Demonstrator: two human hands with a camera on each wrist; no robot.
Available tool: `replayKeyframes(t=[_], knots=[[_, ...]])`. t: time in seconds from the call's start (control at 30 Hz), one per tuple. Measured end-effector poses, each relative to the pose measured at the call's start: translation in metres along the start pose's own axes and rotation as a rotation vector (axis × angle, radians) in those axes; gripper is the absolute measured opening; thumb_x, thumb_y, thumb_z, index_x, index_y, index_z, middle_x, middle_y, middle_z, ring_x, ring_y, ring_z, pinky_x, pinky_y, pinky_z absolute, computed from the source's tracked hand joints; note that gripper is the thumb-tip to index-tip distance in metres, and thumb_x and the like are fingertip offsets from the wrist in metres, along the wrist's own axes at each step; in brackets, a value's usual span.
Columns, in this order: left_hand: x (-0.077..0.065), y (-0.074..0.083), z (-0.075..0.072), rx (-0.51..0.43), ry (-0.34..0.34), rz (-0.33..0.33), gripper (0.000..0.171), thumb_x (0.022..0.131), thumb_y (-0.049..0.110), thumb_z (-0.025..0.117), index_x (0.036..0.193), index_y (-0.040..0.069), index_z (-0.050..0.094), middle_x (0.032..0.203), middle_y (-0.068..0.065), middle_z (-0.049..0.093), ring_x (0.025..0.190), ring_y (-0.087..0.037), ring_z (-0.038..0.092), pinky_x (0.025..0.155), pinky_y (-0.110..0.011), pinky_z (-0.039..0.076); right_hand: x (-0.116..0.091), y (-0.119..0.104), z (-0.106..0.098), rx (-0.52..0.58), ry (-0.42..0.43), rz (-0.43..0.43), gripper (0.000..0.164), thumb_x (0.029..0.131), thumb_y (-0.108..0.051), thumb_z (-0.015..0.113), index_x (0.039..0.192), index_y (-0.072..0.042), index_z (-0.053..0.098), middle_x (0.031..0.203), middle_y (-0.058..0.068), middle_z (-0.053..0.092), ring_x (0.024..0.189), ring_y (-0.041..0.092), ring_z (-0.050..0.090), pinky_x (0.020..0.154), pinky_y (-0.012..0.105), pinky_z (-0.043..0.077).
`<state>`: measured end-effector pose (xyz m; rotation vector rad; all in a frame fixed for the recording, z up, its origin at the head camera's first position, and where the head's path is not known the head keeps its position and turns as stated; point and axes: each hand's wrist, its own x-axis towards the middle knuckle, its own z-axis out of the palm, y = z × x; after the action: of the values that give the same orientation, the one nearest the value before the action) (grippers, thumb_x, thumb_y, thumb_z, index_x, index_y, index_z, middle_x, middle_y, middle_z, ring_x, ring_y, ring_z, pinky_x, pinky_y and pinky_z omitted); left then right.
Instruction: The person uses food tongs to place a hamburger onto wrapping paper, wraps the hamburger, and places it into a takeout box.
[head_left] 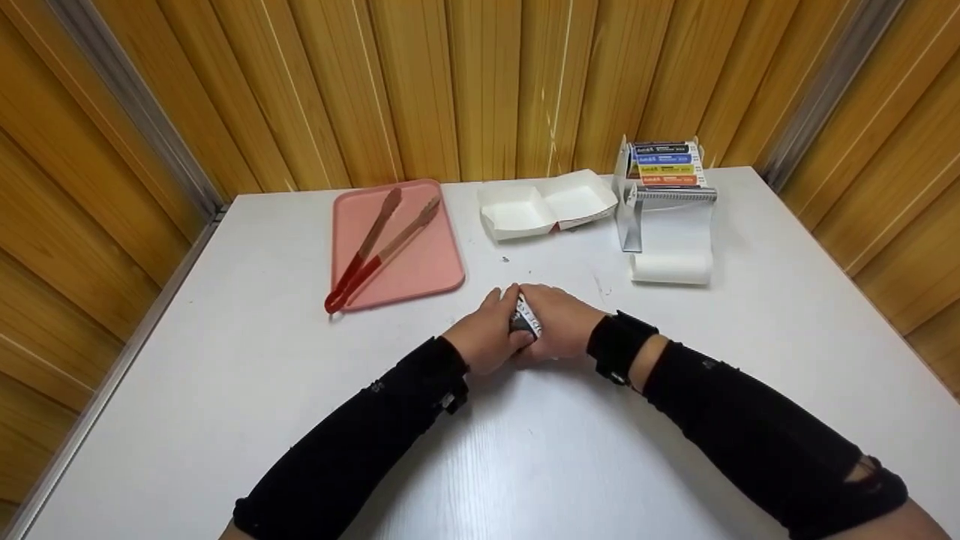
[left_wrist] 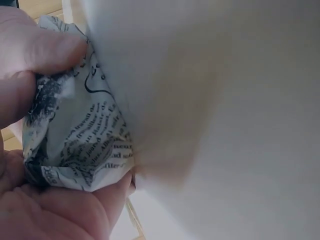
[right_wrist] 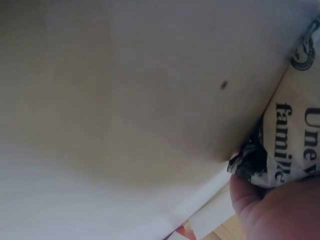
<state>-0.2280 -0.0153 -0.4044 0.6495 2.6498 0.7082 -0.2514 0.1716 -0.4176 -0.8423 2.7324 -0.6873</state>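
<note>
A small bundle wrapped in newspaper-print paper (head_left: 526,319) is held between both hands at the middle of the white table. My left hand (head_left: 484,334) grips its left side, and the right hand (head_left: 564,321) grips the other side. In the left wrist view, thumb and fingers curl round the creased printed wrapping (left_wrist: 95,125), whose folded end lies against the fingers. The right wrist view shows fingers at a dark, crumpled corner of the same wrapped bundle (right_wrist: 295,130), close over the table. Whatever is inside the paper is hidden.
At the back left, red-handled tongs (head_left: 371,259) lie on a pink tray (head_left: 427,270). An open white paper box (head_left: 525,214) stands at the back middle. Right of it is a metal-sided dispenser (head_left: 630,217) with a white roll (head_left: 671,268) and coloured strips. Small dark bits dot the table.
</note>
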Motion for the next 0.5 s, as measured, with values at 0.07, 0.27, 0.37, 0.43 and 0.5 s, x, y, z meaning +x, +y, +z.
replayKeyframes(t=[0.07,0.27,0.37,0.43,0.5], knots=[[0.000,0.000,0.000,-0.002,-0.005,-0.003,0.082,0.110,0.039,0.057,0.171,0.007,0.012,0.172,-0.028,0.017,0.150,-0.040,0.042,0.121,-0.047,0.039,-0.004,0.003,-0.002,0.022,-0.030,0.007,0.090,0.078,-0.033,0.093,0.151,-0.010,0.047,0.140,0.009,0.059,0.128,0.027,0.055,0.111,0.043,0.045],[-0.002,-0.003,-0.002,-0.009,-0.032,0.011,0.082,0.110,0.037,0.057,0.171,0.008,0.010,0.173,-0.027,0.016,0.150,-0.040,0.041,0.122,-0.048,0.037,-0.015,0.006,-0.011,0.049,-0.110,0.040,0.103,0.086,-0.034,0.087,0.166,-0.010,0.026,0.166,0.017,0.038,0.151,0.037,0.037,0.123,0.052,0.032],[-0.004,-0.007,-0.006,0.007,-0.058,0.033,0.081,0.110,0.034,0.056,0.171,0.009,0.009,0.174,-0.025,0.016,0.155,-0.038,0.034,0.126,-0.047,0.031,-0.015,0.006,-0.014,0.060,-0.101,0.034,0.095,0.086,-0.028,0.088,0.162,-0.010,0.034,0.162,0.018,0.042,0.144,0.035,0.045,0.120,0.052,0.038],[-0.005,-0.010,-0.009,0.034,-0.072,0.049,0.080,0.110,0.033,0.056,0.171,0.009,0.009,0.174,-0.022,0.018,0.157,-0.036,0.031,0.127,-0.046,0.028,-0.015,0.006,-0.016,0.070,-0.097,0.044,0.092,0.084,-0.025,0.088,0.160,-0.011,0.038,0.158,0.017,0.045,0.135,0.033,0.052,0.114,0.049,0.044],[-0.005,-0.012,-0.012,0.069,-0.076,0.066,0.079,0.110,0.032,0.056,0.171,0.009,0.011,0.173,-0.021,0.022,0.157,-0.034,0.031,0.128,-0.045,0.026,-0.015,0.006,-0.017,0.082,-0.096,0.059,0.091,0.082,-0.022,0.089,0.160,-0.012,0.041,0.154,0.015,0.046,0.126,0.031,0.057,0.107,0.047,0.049]])
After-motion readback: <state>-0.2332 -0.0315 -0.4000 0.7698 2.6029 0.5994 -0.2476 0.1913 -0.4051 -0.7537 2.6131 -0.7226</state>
